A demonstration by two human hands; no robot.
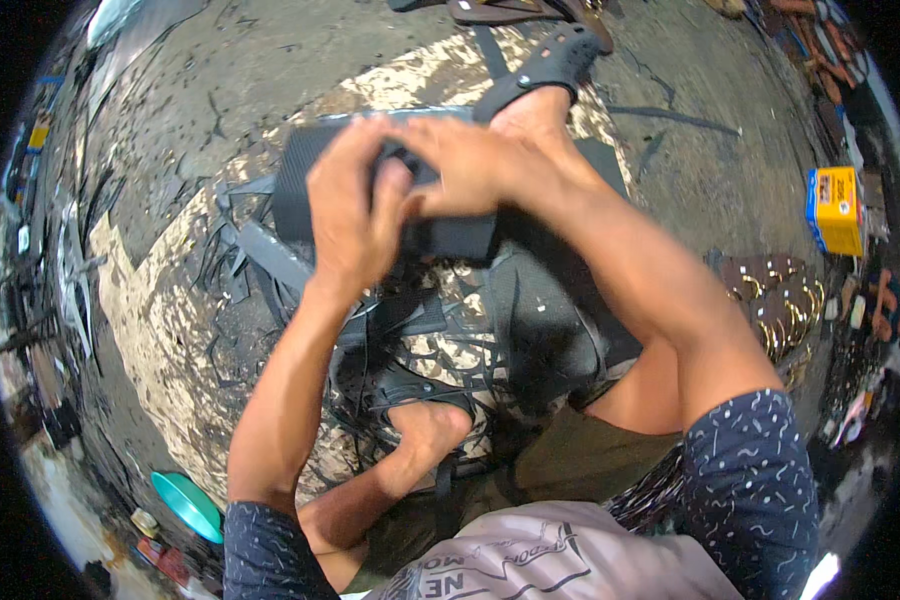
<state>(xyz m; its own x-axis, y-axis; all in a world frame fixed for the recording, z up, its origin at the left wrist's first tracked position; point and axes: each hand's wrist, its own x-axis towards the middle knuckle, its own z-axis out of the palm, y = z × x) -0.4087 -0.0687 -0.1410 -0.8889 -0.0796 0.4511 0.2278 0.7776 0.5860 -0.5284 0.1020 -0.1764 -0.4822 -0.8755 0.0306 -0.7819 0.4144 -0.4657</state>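
Observation:
Both hands meet above a black ribbed slab that lies in front of me, between my feet. My left hand curls its fingers and thumb around the left side of a dark piece, which is mostly hidden. From the right, my right hand bends over the same spot, its fingers closed and touching the left hand's fingertips. Motion blurs the fingers, and the kind of the dark piece does not show. Beside the slab, a flat dark grey strip slants below my left wrist.
Black clogs are on my feet. Black scraps litter a worn, pale-patterned sheet. A large black bag-like piece lies near my right knee. A yellow-blue box and studded brown footwear stand right; a teal bowl sits lower left.

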